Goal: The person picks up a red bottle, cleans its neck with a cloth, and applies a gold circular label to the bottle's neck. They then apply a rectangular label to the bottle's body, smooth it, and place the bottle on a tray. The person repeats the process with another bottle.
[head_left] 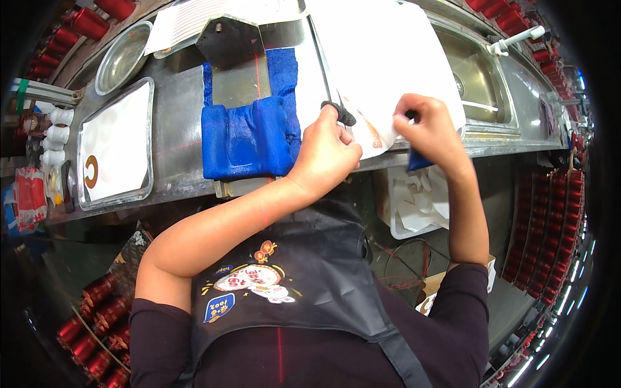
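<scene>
My left hand (328,154) is at the near counter edge, its fingers curled in; one finger wears a black finger sleeve (339,113). Whether anything is inside those fingers is hidden. To its right, my right hand (432,129) pinches a thin whitish sheet (383,134) with an orange-brown print between thumb and forefinger. A pointed blue piece (418,161) shows below that hand; I cannot tell what it is. The sheet lies over the near edge of a large white board (394,58). Left of my hands, a wet blue towel (249,142) is folded around a metal stand (233,42).
A shallow tray (150,139) with white paper and a brown ring-shaped piece lies on the left. Behind it leans a round metal dish (123,58). A sink (475,71) is at right. Below the counter is a bin (414,200) of paper scraps. Red cylinders (543,233) stand stacked around.
</scene>
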{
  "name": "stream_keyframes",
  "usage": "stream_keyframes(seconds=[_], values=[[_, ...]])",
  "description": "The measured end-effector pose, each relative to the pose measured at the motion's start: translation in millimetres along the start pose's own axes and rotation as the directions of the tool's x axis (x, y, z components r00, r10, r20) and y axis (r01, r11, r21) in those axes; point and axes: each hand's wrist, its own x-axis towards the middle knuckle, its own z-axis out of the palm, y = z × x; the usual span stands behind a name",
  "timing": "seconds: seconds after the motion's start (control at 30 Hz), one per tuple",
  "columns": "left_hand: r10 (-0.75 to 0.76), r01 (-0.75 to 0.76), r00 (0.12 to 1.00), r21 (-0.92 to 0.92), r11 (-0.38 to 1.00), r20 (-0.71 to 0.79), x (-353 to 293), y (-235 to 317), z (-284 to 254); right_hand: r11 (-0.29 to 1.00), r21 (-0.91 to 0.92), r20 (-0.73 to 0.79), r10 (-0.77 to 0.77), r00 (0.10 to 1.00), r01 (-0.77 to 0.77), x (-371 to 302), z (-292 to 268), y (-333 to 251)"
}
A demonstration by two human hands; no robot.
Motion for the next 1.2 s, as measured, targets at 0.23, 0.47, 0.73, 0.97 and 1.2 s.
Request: stream_keyframes(seconds=[0.23,0.47,0.73,0.97,1.2], values=[[-0.001,0.001,1.0,0.003,1.0,-0.003,1.8,-2.9,-1.6,0.858,-0.437,-0.521,0.002,0.853,-0.269,5.8,-97.0,82.4],[0.061,-0.071,0.997,0.21,0.975,0.051,-6.7,2.1,-14.0,0.788,-0.442,-0.594,0.101,0.798,-0.429,-6.9,-76.6,102.8],[0.062,-0.055,0.997,0.129,0.99,-0.05,-49.0,28.0,-52.3,0.752,-0.566,-0.311,0.185,0.932,-0.338,83.0,-12.3,58.2],[0.046,-0.055,0.995,-0.103,0.993,-0.09,-69.2,29.2,-85.1,0.769,-0.506,-0.714,-0.119,0.69,-0.391,34.1,-97.9,80.6],[0.093,-0.098,0.995,-0.116,0.988,-0.046,-74.4,21.4,-88.5,0.947,-0.061,-0.958,0.033,0.284,-0.317,-119.4,-145.6,120.1]])
